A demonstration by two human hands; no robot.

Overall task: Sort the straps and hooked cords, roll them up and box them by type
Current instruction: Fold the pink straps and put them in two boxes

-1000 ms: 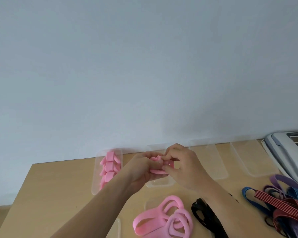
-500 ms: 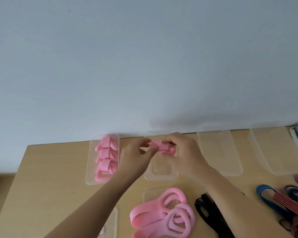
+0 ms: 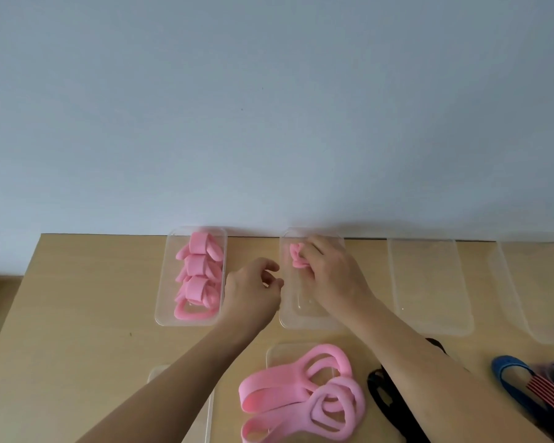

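Right hand (image 3: 330, 270) grips a rolled pink strap (image 3: 296, 259) inside the far end of the second clear box (image 3: 301, 318). Left hand (image 3: 253, 289), fingers loosely curled and holding nothing, hovers between that box and the first box (image 3: 163, 302), which contains rolled pink straps (image 3: 199, 276). Unrolled pink straps (image 3: 304, 394) lie on the table (image 3: 77, 314).

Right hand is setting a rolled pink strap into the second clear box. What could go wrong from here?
1. The rolled pink strap in the right hand may spring open on release; nothing in the second clear box braces it.
2. The left hand hovers by the rim and might nudge the box.
3. The first clear box already holds pink rolls, so one type may end up split.
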